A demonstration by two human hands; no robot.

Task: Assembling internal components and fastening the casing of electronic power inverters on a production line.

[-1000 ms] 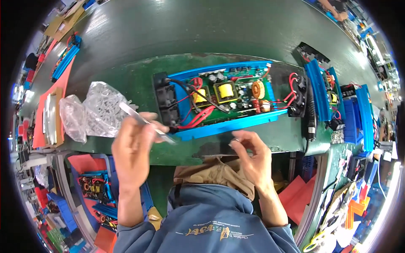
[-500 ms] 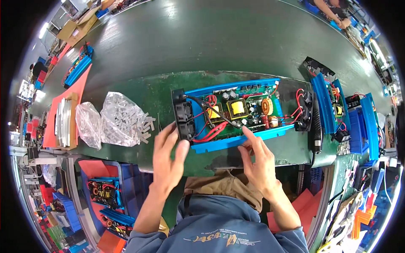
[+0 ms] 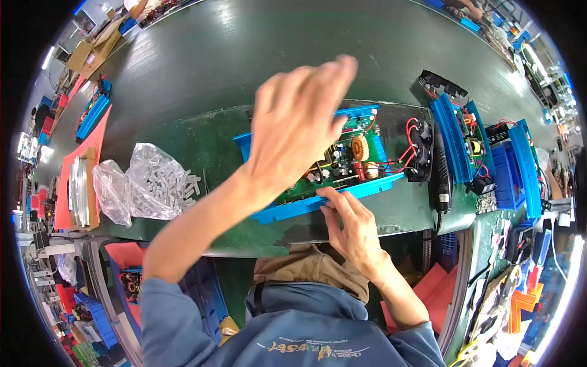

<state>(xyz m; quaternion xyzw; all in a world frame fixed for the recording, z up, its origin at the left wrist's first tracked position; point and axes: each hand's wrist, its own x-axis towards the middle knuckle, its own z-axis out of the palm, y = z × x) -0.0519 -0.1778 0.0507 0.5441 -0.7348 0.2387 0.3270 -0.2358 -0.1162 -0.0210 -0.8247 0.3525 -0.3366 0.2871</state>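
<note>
"Dark green bench (image 3: 202, 67) sweeping right across the scene, and where's the action?"

"Dead centre, near edge! An open blue case (image 3: 367, 188) lies in front of the person, a green circuit board inside, a copper-coloured coil (image 3: 361, 148) standing up on it."

"And the hands?"

"Right hand (image 3: 350, 223) at the near wall: fingers pinching it, forefinger up at the rim, thumb on the outer face. Left hand (image 3: 299, 116) is over the left part of the case, blurred, fingers stretched forward side by side, thumb standing apart."

"Anything under that left palm?"

"Can't tell! The hand and forearm hide that stretch of the case."

"Right-hand end, then?"

"Black end piece (image 3: 420, 150) just beside the case, red wires looping off it, and right next to that a black tool (image 3: 441, 177) with a cord. Beyond them, a second blue case (image 3: 452, 137), tilted, then a blue bin (image 3: 509, 177)."

"Over to the left?"

"Clear plastic bag (image 3: 153, 174) full of small grey pieces, some spilling out at its right side. A smaller clear bag (image 3: 112, 189) sits against it, and a red-orange sheet (image 3: 66, 183) stands farther left."
</note>
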